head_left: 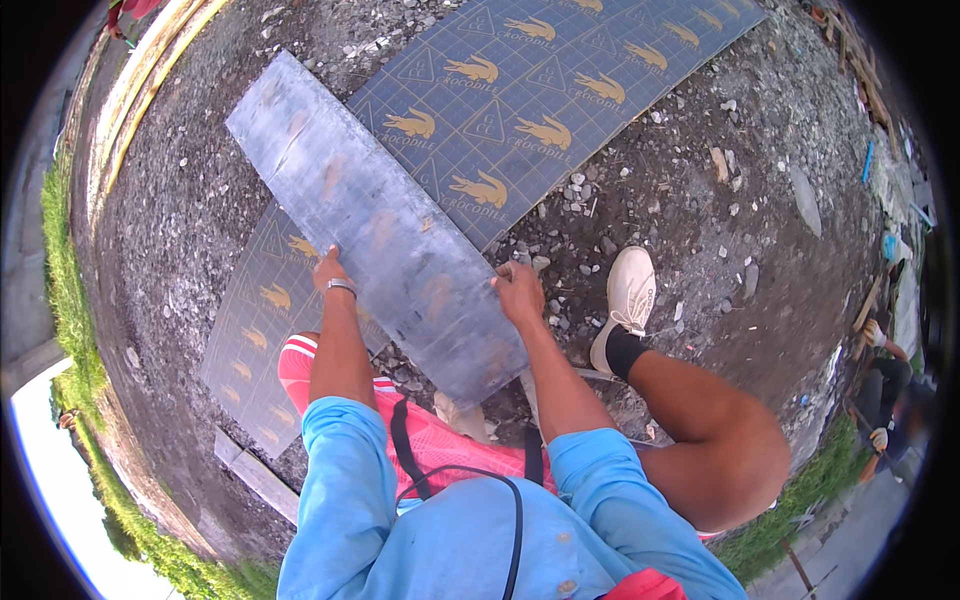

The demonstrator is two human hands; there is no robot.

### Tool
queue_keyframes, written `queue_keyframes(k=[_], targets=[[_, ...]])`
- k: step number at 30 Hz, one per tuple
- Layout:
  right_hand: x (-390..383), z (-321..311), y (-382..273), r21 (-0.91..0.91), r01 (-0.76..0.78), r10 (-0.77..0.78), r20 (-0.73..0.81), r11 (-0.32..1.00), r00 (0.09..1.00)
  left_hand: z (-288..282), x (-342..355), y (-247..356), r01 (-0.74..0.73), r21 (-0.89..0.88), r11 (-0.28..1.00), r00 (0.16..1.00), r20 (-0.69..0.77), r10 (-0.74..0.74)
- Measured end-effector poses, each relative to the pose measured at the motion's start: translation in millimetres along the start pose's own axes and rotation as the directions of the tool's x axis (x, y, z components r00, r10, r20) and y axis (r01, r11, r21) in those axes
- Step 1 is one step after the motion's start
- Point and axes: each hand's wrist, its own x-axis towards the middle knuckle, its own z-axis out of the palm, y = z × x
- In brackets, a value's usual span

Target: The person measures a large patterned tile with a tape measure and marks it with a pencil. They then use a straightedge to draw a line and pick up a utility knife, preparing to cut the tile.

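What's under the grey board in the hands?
Dark patterned panelling shows past both long edges of the grey board, over gravelly ground. The middle is covered, so whether it's one piece can't be seen.

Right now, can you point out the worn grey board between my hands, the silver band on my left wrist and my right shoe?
Worn grey board (372, 228), head view: middle of its upward face.
Silver band (341, 286), head view: its outer side.
Right shoe (629, 295), head view: its upper, toward the toe.

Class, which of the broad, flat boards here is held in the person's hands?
The scuffed pale-grey board: the left hand and right hand hold its opposite long edges. The dark boarding bears gold figures, and neither hand holds it.
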Motion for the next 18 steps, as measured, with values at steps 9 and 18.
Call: queue_keyframes(k=[9,18], targets=[[6,-16,-10,-0.077,-0.019,0.022,0.034,0.997,0.999,-1,-30,9,-0.026,-0.095,0.995,0.991,-0.131,0.014],[10,-9,-15,-0.059,-0.109,0.106,-0.056,0.992,0.993,11,-15,16,-0.022,-0.136,0.991,1.000,-0.023,0.019]])
